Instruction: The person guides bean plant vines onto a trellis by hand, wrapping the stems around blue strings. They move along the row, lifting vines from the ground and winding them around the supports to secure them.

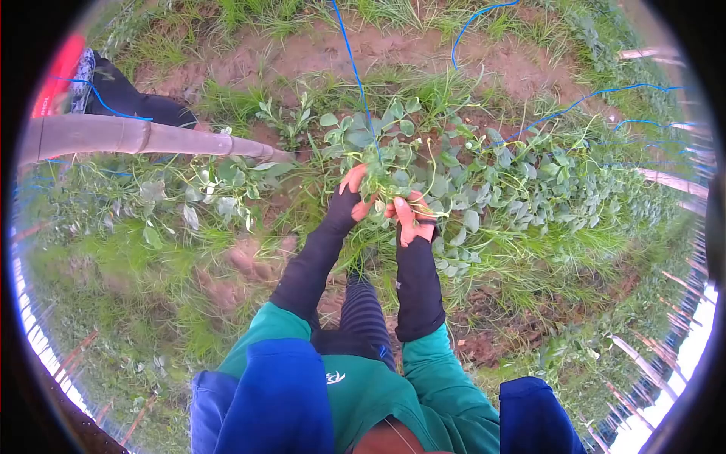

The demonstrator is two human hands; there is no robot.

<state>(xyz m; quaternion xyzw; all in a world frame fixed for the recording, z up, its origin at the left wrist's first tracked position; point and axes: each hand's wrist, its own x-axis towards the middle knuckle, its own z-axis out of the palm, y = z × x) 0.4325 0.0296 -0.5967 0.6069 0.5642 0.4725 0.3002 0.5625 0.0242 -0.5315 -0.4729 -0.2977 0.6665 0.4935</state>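
Observation:
My left hand (355, 193), in a dark sleeve, curls around the near left side of a bunch of green leafy vine (397, 178). Part of its fingers is hidden behind the leaves. My right hand (412, 217) grips thin pale stems of the same vine from the right, with the thumb on top. Both hands are close together at the plant row. A blue string (353, 60) comes down from the top of the view and ends among the leaves just above my hands.
A thick bamboo pole (151, 138) slants in from the left. Behind it is another person's dark-clothed leg (136, 94). More leafy plants (529, 185) run to the right, with another blue string (582, 97) above them. Grass and bare soil (302, 57) lie around.

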